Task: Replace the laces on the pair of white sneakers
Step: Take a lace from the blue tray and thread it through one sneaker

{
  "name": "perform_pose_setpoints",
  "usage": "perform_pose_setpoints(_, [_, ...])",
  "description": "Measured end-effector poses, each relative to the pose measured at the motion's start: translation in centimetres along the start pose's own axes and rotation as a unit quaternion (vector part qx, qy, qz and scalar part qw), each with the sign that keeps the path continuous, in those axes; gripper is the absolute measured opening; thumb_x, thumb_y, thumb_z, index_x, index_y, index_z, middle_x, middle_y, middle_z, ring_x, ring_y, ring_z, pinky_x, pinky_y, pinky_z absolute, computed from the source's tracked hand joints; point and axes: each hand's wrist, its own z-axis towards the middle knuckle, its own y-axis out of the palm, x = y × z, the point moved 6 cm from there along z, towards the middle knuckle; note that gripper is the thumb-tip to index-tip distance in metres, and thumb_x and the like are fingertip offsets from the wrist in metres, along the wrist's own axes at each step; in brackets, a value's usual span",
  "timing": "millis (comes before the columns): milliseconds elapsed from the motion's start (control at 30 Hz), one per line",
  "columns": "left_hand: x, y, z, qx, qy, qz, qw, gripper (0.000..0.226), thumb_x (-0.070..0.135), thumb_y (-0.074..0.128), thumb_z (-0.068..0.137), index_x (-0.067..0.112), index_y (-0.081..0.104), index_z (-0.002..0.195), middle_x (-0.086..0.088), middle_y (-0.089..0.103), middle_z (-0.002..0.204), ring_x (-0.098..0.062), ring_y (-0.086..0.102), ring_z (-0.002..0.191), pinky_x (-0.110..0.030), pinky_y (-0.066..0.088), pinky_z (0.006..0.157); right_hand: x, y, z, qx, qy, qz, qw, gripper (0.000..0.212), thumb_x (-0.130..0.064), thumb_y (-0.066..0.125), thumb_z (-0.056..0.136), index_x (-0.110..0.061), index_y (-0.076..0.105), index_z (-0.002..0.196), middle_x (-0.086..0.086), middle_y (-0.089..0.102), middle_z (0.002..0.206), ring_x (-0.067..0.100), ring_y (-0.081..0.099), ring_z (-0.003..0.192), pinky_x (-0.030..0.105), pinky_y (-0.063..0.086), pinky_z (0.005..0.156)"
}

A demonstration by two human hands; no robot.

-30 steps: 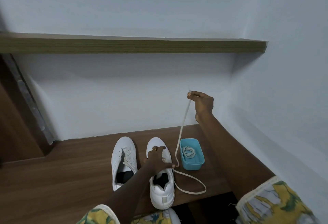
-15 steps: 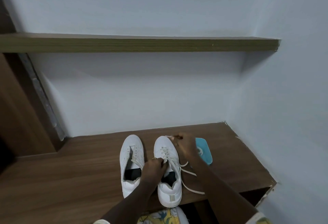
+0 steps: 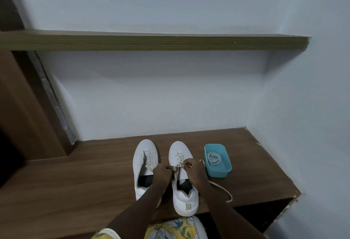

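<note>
Left hand (image 3: 161, 172) and right hand (image 3: 195, 170) pinch lace (image 3: 179, 157) midway up shoe (image 3: 186, 199) beside tub (image 3: 217, 171); toe rows threaded. Far shoe (image 3: 144, 149) from tub looks unlaced, spare lace (image 3: 214, 157) coiled in tub.

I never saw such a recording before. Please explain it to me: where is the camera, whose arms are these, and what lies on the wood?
No machine here: a person works with two bare hands. The camera sits on the person's head, looking forward and down, so both arms enter from the bottom edge. On the wooden surface stand two white sneakers, toes toward the wall. The left hand and the right hand meet over the right sneaker and pinch its lace, whose loose end trails on the wood. The left sneaker seems to have no lace. Beside the shoes stands a blue box with a coiled lace inside. A shelf runs along the wall above.
</note>
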Motion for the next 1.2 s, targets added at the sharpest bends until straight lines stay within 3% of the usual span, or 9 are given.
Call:
perform_pose_setpoints(100, [-0.2, 0.0, 0.0, -0.007, -0.015, -0.036, 0.999, 0.038, 0.003, 0.063, 0.087, 0.008, 0.054, 0.050, -0.007, 0.053, 0.057, -0.021, 0.053, 0.062, -0.036, 0.054, 0.067, -0.2, 0.3, -0.2, -0.005, -0.009, -0.021, 1.000, 0.023, -0.012, 0.053, 0.094, -0.005, 0.069, 0.110, 0.008, 0.067, 0.115, 0.019, 0.058, 0.107, 0.013, 0.031, 0.081])
perform_pose_setpoints(200, [-0.2, 0.0, 0.1, -0.009, -0.020, -0.058, 0.998, 0.035, -0.001, 0.060, 0.087, 0.006, 0.056, 0.053, -0.009, 0.054, 0.060, -0.020, 0.054, 0.062, -0.029, 0.052, 0.059, -0.5, 0.5, -0.4, 0.003, -0.021, -0.049, 0.999, 0.023, -0.012, 0.052, 0.095, -0.008, 0.069, 0.111, 0.008, 0.065, 0.115, 0.018, 0.058, 0.107, 0.009, 0.028, 0.077])
perform_pose_setpoints(333, [-0.3, 0.1, 0.0, -0.014, -0.031, -0.070, 0.997, 0.036, -0.007, 0.055, 0.087, 0.005, 0.056, 0.053, -0.007, 0.051, 0.057, -0.016, 0.051, 0.057, -0.018, 0.046, 0.043, -0.8, 0.7, -0.5, 0.007, -0.028, -0.094, 0.995, 0.027, -0.015, 0.045, 0.098, -0.009, 0.066, 0.113, 0.008, 0.064, 0.116, 0.018, 0.058, 0.107, 0.018, 0.039, 0.085])
perform_pose_setpoints(433, [-0.3, 0.0, 0.0, -0.014, -0.031, -0.078, 0.996, 0.038, -0.008, 0.054, 0.087, 0.006, 0.055, 0.051, -0.007, 0.050, 0.057, -0.014, 0.049, 0.056, -0.014, 0.043, 0.039, -1.1, 0.7, -0.5, 0.015, -0.036, -0.127, 0.991, 0.030, -0.019, 0.039, 0.100, -0.010, 0.064, 0.114, 0.007, 0.062, 0.116, 0.018, 0.057, 0.108, 0.023, 0.042, 0.087])
perform_pose_setpoints(667, [-0.7, 0.2, 0.2, -0.029, -0.048, -0.111, 0.992, 0.032, 0.000, 0.056, 0.089, 0.006, 0.057, 0.058, -0.009, 0.055, 0.062, -0.016, 0.055, 0.060, -0.017, 0.047, 0.044, -0.8, 1.4, -0.5, 0.024, -0.023, -0.127, 0.991, 0.028, -0.014, 0.041, 0.099, -0.009, 0.064, 0.114, 0.007, 0.062, 0.115, 0.018, 0.058, 0.106, 0.024, 0.044, 0.085])
perform_pose_setpoints(767, [-0.9, 0.4, 0.4, -0.056, -0.062, -0.140, 0.987, 0.022, 0.008, 0.054, 0.093, 0.007, 0.058, 0.071, -0.009, 0.059, 0.069, -0.019, 0.057, 0.064, -0.023, 0.051, 0.058, -0.7, 1.4, -0.6, 0.023, -0.032, -0.136, 0.990, 0.028, -0.016, 0.044, 0.098, -0.016, 0.066, 0.115, 0.005, 0.062, 0.115, 0.019, 0.056, 0.106, 0.027, 0.043, 0.087])
perform_pose_setpoints(900, [-1.1, 0.7, 0.5, -0.078, -0.046, -0.109, 0.990, 0.029, 0.010, 0.057, 0.092, 0.008, 0.057, 0.062, -0.008, 0.055, 0.062, -0.018, 0.050, 0.060, -0.029, 0.044, 0.066, 0.0, 1.0, -0.8, 0.045, -0.017, -0.133, 0.990, 0.022, -0.026, 0.053, 0.095, -0.025, 0.069, 0.110, -0.002, 0.056, 0.118, 0.016, 0.051, 0.113, 0.025, 0.032, 0.083])
perform_pose_setpoints(1033, [-1.1, 0.6, 0.3, -0.064, -0.055, -0.115, 0.990, 0.029, 0.004, 0.053, 0.090, 0.013, 0.058, 0.063, -0.006, 0.057, 0.069, -0.020, 0.051, 0.070, -0.031, 0.043, 0.072, 0.4, 1.2, -1.1, 0.051, -0.006, -0.134, 0.990, 0.021, -0.025, 0.055, 0.094, -0.029, 0.069, 0.110, -0.003, 0.052, 0.122, 0.017, 0.049, 0.116, 0.037, 0.034, 0.101])
perform_pose_setpoints(1200, [-0.8, 0.4, -0.2, -0.027, -0.050, -0.121, 0.991, 0.023, 0.002, 0.040, 0.090, 0.014, 0.050, 0.074, -0.008, 0.057, 0.077, -0.019, 0.047, 0.071, -0.029, 0.037, 0.067, 0.5, 1.1, -1.2, 0.057, -0.013, -0.123, 0.991, 0.031, -0.017, 0.055, 0.092, -0.029, 0.063, 0.120, -0.005, 0.051, 0.128, 0.016, 0.047, 0.120, 0.033, 0.032, 0.103])
